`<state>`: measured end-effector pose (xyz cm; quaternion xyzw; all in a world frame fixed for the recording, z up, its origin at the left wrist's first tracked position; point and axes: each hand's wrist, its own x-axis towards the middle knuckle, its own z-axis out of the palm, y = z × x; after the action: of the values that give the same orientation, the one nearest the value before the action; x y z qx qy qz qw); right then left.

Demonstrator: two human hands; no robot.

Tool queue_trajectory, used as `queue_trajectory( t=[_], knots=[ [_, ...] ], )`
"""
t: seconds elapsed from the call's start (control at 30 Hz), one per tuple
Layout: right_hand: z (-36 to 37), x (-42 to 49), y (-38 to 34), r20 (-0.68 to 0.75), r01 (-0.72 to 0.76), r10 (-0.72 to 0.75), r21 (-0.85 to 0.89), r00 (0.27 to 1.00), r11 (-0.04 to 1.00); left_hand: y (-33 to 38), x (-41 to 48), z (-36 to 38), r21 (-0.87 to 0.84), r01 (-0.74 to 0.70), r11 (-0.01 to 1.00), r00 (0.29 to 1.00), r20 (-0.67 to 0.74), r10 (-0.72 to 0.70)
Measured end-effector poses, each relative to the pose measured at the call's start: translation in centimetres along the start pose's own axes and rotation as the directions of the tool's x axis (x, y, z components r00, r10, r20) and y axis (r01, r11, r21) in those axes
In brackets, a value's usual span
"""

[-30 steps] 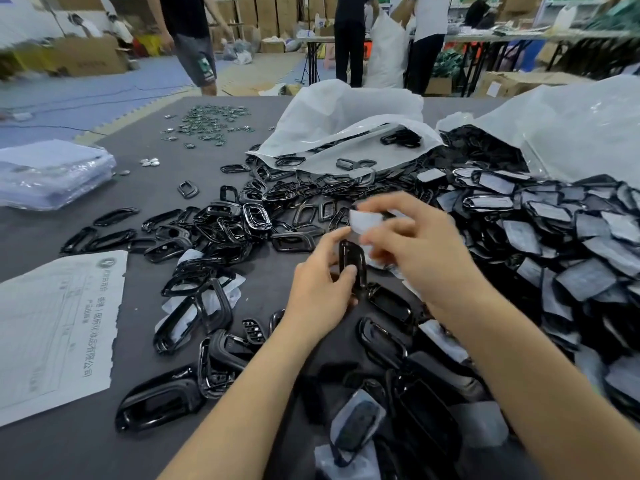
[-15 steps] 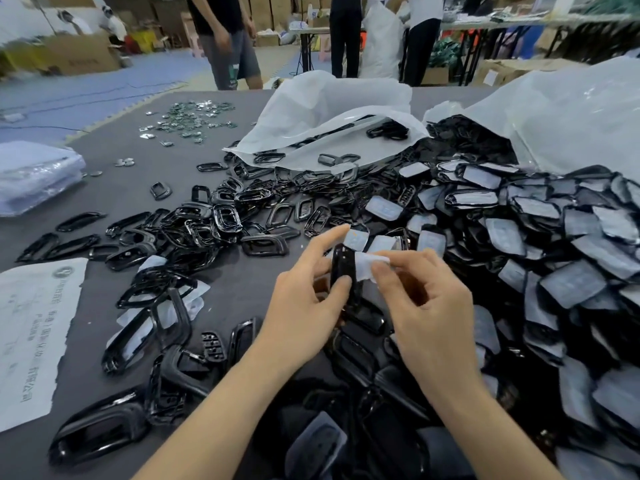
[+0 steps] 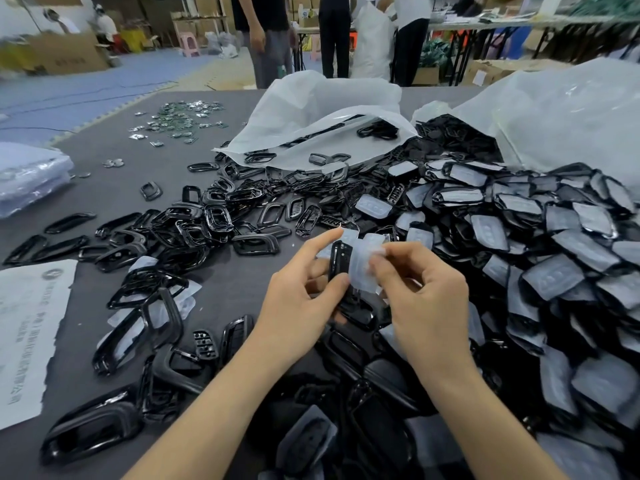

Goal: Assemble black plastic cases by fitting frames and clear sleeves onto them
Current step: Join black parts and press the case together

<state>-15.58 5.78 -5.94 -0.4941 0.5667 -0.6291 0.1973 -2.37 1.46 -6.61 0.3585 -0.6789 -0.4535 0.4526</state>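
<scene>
My left hand (image 3: 298,306) holds a small black plastic case (image 3: 340,262) upright between thumb and fingers, index finger stretched out above it. My right hand (image 3: 420,299) pinches a clear sleeve (image 3: 363,271) against the case's right side. Both hands hover over the grey table (image 3: 104,168). Loose black frames (image 3: 214,220) lie scattered to the left and behind. A large heap of black cases with clear sleeves (image 3: 536,271) fills the right side.
Two white plastic bags (image 3: 322,109) spill parts at the back. A printed paper sheet (image 3: 31,334) lies at the left edge, a wrapped clear bundle (image 3: 27,181) beyond it. Small metal pieces (image 3: 176,119) sit far left. People stand behind the table.
The clear sleeve has come down from above the case to its right side, my right hand now lower and closer. My view has shifted, so the table contents sit further left.
</scene>
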Motion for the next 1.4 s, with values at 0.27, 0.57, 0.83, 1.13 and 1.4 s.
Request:
queue_trajectory(
  t=[0.27, 0.57, 0.83, 1.13, 1.4],
  knots=[
    [-0.4, 0.3, -0.2, 0.035, -0.077, 0.075, 0.057, 0.997, 0.995, -0.5, 0.0, 0.0, -0.004, 0.024, 1.0, 0.999, 0.039, -0.024],
    [-0.6, 0.3, -0.9, 0.076, -0.13, 0.117, 0.182, 0.99, 0.975, 0.3, -0.2, -0.1, 0.04, 0.071, 0.997, 0.997, 0.031, -0.072],
    [-0.9, 0.4, -1.0, 0.087, -0.252, 0.236, 0.308, 0.968, 0.918, -0.2, -0.2, -0.1, 0.014, 0.073, 0.997, 0.997, 0.027, -0.073],
    [-0.9, 0.8, -1.1, 0.149, -0.41, 0.387, 0.462, 0.91, 0.787, -0.6, 0.0, -0.2, 0.116, 0.051, 0.992, 0.998, 0.039, -0.056],
    [-0.8, 0.8, -1.1, 0.22, -0.473, 0.423, 0.523, 0.879, 0.709, -0.8, 0.0, 0.0, -0.011, 0.077, 0.997, 0.997, -0.013, -0.077]
  ],
)
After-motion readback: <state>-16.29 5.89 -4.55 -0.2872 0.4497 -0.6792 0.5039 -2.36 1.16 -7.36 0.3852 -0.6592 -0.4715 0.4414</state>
